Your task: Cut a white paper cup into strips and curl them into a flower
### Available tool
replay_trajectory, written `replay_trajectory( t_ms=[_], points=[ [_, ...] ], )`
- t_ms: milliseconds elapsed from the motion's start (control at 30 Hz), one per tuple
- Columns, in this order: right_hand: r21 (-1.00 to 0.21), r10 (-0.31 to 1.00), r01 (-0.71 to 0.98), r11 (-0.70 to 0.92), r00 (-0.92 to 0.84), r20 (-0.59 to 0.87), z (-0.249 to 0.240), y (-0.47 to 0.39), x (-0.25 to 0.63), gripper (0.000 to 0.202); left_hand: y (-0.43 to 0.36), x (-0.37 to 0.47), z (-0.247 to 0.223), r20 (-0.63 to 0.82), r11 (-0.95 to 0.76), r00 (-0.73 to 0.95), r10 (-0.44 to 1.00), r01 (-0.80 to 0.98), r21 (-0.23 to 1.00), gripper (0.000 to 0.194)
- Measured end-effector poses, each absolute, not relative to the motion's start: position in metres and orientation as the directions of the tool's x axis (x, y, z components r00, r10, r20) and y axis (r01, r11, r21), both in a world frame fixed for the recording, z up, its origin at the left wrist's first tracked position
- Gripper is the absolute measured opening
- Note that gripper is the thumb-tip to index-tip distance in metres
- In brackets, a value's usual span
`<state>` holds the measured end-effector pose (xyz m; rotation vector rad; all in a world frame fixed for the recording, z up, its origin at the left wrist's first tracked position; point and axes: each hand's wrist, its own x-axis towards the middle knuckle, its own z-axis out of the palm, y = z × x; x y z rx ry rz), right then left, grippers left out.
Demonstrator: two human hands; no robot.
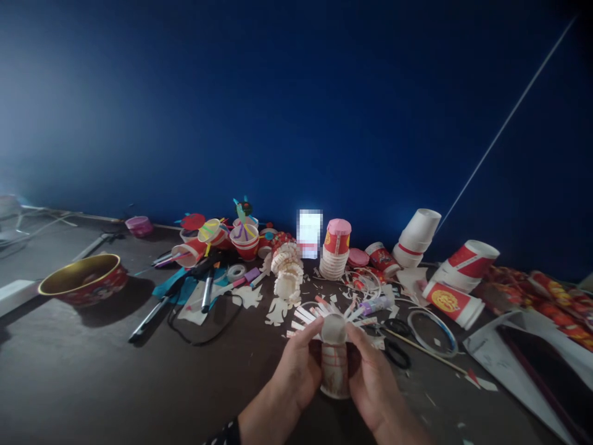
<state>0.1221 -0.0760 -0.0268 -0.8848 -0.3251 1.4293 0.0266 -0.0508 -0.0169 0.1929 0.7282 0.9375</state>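
Between my two hands is a paper cup cut into strips (333,329). Its pale round part faces me, and the white and red strips fan out beyond my fingertips. My left hand (299,361) grips its left side, the thumb resting near the round part. From the right, my right hand (373,364) holds the same cup with its thumb on that edge. Below the round part, between my palms, a pale cup body with reddish lines (334,371) shows. Whether it joins the strips I cannot tell. Most of my fingers are hidden behind.
Scissors (397,353), a tape roll (433,334) and a glue stick (376,305) lie to the right. Paper scraps (277,312) litter the table. Cup stacks (333,262) stand behind. At left are a red-and-gold bowl (83,281) and a marker (208,290); at far right, a phone (546,377).
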Motion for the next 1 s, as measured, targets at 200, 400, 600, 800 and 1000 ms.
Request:
replay_trajectory(
  t_ms=[200,400,600,800,1000],
  points=[
    [-0.670,0.940,-0.727,-0.151,0.104,-0.325,-0.0252,-0.0759,0.1230,0.036,-0.0492,0.0270,-0.0175,-0.493,0.551,0.315,0.811,-0.692,0.466,0.018],
    [-0.683,0.947,-0.722,-0.114,0.129,-0.295,-0.0258,-0.0769,0.1215,0.026,-0.0476,0.0270,-0.0210,-0.468,0.511,0.280,0.838,-0.703,0.495,0.014],
    [-0.712,0.947,-0.701,-0.035,0.203,-0.247,-0.0290,-0.0758,0.1191,0.023,-0.0497,0.0298,-0.0199,-0.458,0.483,0.251,0.853,-0.713,0.508,0.015],
    [-0.710,0.947,-0.701,-0.060,0.184,-0.262,-0.0273,-0.0775,0.1206,0.024,-0.0494,0.0280,-0.0182,-0.463,0.530,0.313,0.829,-0.705,0.471,0.013],
    [-0.628,0.929,-0.763,-0.157,0.101,-0.356,-0.0220,-0.0757,0.1217,0.035,-0.0474,0.0259,-0.0190,-0.483,0.572,0.356,0.800,-0.694,0.437,0.013]
  ],
)
